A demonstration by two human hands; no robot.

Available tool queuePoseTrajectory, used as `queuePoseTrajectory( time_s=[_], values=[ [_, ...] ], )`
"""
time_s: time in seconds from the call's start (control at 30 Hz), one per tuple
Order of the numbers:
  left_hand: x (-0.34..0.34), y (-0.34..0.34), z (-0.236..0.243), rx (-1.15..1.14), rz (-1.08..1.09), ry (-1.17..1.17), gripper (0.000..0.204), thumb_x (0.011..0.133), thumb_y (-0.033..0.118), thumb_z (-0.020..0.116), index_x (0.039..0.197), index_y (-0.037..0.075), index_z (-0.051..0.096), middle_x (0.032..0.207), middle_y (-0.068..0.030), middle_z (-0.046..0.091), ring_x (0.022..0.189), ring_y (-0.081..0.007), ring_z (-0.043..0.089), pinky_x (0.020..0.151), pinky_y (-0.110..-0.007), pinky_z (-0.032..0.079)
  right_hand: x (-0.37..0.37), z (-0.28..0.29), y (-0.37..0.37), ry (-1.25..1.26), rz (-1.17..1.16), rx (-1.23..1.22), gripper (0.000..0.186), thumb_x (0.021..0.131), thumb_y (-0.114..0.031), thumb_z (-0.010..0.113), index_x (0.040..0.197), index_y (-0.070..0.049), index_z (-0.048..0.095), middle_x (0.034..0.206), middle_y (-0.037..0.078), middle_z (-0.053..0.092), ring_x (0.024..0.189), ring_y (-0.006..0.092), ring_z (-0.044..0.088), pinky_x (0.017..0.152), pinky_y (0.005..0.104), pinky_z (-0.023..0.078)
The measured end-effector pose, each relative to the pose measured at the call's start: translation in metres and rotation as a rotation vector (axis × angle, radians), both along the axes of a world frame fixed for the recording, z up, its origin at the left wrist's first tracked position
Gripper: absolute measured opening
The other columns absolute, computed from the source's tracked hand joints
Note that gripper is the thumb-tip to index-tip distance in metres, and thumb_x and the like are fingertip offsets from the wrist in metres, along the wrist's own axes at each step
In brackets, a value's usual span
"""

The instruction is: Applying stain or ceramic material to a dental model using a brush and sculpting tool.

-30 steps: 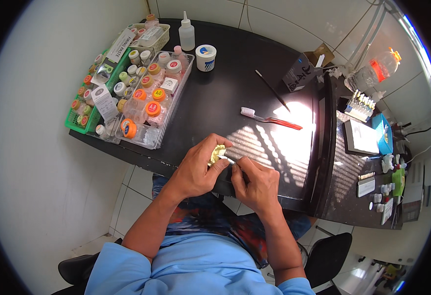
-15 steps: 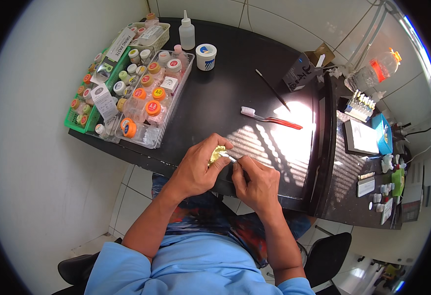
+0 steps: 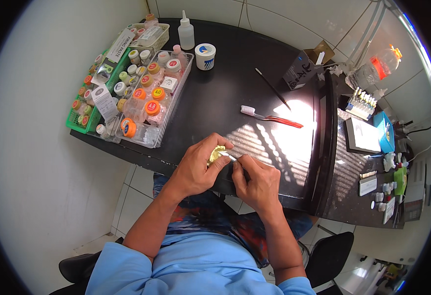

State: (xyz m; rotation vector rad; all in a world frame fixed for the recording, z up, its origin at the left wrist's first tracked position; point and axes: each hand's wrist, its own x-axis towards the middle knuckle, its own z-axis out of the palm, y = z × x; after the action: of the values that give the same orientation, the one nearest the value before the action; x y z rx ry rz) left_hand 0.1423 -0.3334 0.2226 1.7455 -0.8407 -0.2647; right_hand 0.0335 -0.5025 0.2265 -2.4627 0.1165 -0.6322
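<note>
Over the near edge of the black desk, my left hand (image 3: 195, 169) is closed around a small, rough, pale-yellow piece that looks like a dental cast (image 3: 216, 153); thumb and fingers cover much of it. My right hand (image 3: 260, 183) pinches a slim tool (image 3: 231, 158) with a light, shiny tip. That tip meets the yellow cast beside my left thumb; the tool's exact kind is too small to make out, and the fingers hide its other end. Both hands are close together, nearly touching.
A red-handled toothbrush (image 3: 272, 119) and a thin brush (image 3: 273, 88) lie beyond my hands. Clear (image 3: 162, 123) and green (image 3: 83, 123) baskets of jars stand left. A dropper bottle (image 3: 186, 34) and white tub (image 3: 205, 58) are behind. A raised black edge (image 3: 326, 147) borders the right.
Both hands keep nearly the same pose, with the tool still against the yellow cast. The view has shifted very slightly; nothing was picked up or let go.
</note>
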Motion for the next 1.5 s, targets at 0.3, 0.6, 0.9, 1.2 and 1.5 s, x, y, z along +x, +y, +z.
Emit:
queuePoseTrajectory(
  time_s=[0.3, 0.6, 0.9, 1.2, 1.5],
  values=[
    [0.000, -0.003, 0.006, 0.041, 0.019, 0.033, 0.026, 0.104, 0.015, 0.078, 0.124, 0.002, 0.068, 0.104, -0.0120, 0.077, 0.094, -0.0188, 0.074, 0.086, -0.035, 0.057, -0.001, -0.001, -0.001, -0.021, -0.032, 0.012, 0.016, 0.096, -0.016, 0.077, 0.086, -0.010, 0.067, 0.070, 0.008, 0.068, 0.056, 0.0317, 0.067, 0.052, 0.0443, 0.050],
    [0.008, 0.013, -0.008, -0.215, 0.013, 0.365, 0.052, 0.103, 0.007, 0.081, 0.147, 0.005, 0.053, 0.120, -0.0056, 0.065, 0.104, -0.0102, 0.064, 0.092, -0.027, 0.057, -0.005, -0.001, -0.002, -0.060, -0.102, 0.155, 0.020, 0.106, -0.021, 0.073, 0.091, -0.009, 0.065, 0.074, 0.010, 0.068, 0.060, 0.0345, 0.069, 0.056, 0.0463, 0.050],
    [0.018, 0.033, 0.000, 0.077, -0.038, 0.270, 0.061, 0.106, 0.005, 0.072, 0.162, 0.000, 0.050, 0.129, -0.0082, 0.067, 0.114, -0.0089, 0.063, 0.102, -0.026, 0.052, -0.004, -0.003, -0.007, -0.056, -0.086, 0.178, 0.024, 0.111, -0.025, 0.070, 0.094, -0.009, 0.063, 0.077, 0.011, 0.069, 0.065, 0.0377, 0.070, 0.058, 0.0482, 0.050],
    [0.009, 0.028, 0.004, 0.098, 0.039, 0.065, 0.051, 0.110, 0.015, 0.072, 0.157, 0.002, 0.055, 0.124, -0.0117, 0.073, 0.112, -0.0150, 0.068, 0.099, -0.031, 0.055, 0.011, -0.005, -0.008, 0.028, 0.047, -0.013, 0.032, 0.112, -0.031, 0.068, 0.091, -0.009, 0.061, 0.078, 0.011, 0.070, 0.064, 0.0412, 0.069, 0.056, 0.0517, 0.050],
    [0.007, 0.026, 0.000, 0.069, 0.055, -0.039, 0.044, 0.111, 0.012, 0.066, 0.153, -0.001, 0.058, 0.133, -0.0195, 0.072, 0.120, -0.0282, 0.075, 0.104, -0.040, 0.057, 0.024, -0.011, 0.008, 0.007, 0.100, -0.109, 0.030, 0.108, -0.031, 0.072, 0.088, -0.010, 0.063, 0.074, 0.008, 0.068, 0.057, 0.0369, 0.068, 0.050, 0.0487, 0.049]
  ],
)
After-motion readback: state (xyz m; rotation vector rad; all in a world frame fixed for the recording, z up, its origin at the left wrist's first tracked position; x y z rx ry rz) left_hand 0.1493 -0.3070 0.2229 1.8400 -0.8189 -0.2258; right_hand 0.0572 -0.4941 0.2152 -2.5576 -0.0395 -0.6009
